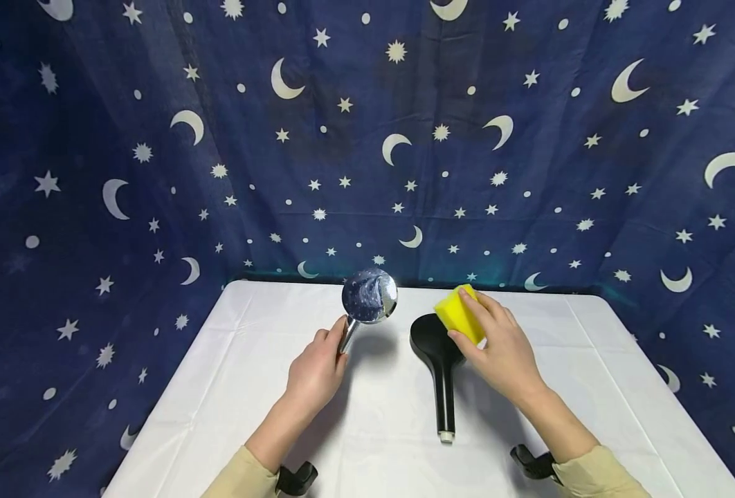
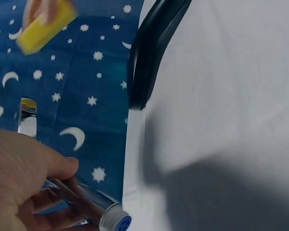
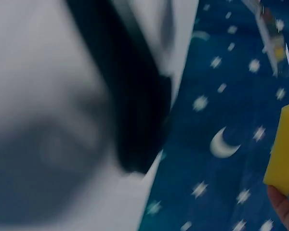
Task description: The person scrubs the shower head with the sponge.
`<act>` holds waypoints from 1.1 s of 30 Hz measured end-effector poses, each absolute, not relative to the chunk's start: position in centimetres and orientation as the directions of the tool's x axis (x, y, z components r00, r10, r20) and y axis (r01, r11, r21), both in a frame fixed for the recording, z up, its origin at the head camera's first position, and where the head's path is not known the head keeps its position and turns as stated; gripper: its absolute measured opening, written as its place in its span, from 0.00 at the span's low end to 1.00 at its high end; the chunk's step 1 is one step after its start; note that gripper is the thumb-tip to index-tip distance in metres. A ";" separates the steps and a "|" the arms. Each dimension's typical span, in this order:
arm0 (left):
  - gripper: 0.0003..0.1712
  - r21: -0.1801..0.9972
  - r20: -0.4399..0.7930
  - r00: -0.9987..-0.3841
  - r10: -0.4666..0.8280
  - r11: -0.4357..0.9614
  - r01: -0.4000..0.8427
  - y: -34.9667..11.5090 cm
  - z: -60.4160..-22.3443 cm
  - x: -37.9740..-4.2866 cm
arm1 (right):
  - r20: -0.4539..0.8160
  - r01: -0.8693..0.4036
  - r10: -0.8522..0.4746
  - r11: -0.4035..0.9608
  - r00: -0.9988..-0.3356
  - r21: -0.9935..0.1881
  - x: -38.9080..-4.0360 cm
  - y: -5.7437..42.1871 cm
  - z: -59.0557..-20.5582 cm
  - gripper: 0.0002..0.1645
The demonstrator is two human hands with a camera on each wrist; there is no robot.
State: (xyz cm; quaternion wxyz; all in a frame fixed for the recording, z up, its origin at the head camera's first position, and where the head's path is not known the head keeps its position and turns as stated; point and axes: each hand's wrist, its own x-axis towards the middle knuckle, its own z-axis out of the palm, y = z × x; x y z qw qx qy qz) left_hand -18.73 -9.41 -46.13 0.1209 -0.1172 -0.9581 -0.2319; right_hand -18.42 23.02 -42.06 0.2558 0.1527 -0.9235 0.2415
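Observation:
My left hand (image 1: pixel 319 366) grips a chrome shower head (image 1: pixel 370 296) by its handle and holds it up above the table, round head pointing away. In the left wrist view the threaded end (image 2: pixel 114 219) of that handle, with a blue centre, sticks out past the fingers. A yellow sponge (image 1: pixel 459 312) is pinched between the thumb and fingers of my right hand (image 1: pixel 504 349). Below the sponge, a black shower head (image 1: pixel 443 387) lies on the table, its pale threaded end toward me. Sponge and right hand hide part of its round head.
The table has a white cloth (image 1: pixel 230 415) over it. A dark blue curtain with moons and stars (image 1: pixel 367 138) hangs behind and at the sides. Black wrist-worn pieces (image 1: pixel 532 462) show near both sleeves.

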 end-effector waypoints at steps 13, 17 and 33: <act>0.40 0.272 0.493 -0.842 0.221 0.880 0.390 -6.4 -45.1 -18.2 | 0.744 -0.519 -0.302 0.852 -0.596 -0.070 -20.0 16.7 -39.5 0.35; 0.39 0.255 0.534 -0.817 0.217 0.880 0.400 -6.2 -45.0 -18.3 | 0.737 -0.549 -0.370 0.836 -0.565 -0.001 -19.4 15.5 -40.0 0.34; 0.33 0.152 0.607 -0.748 0.268 0.885 0.441 -6.0 -45.4 -18.4 | 0.740 -0.440 -0.252 0.896 -0.624 -0.066 -22.0 16.9 -38.5 0.33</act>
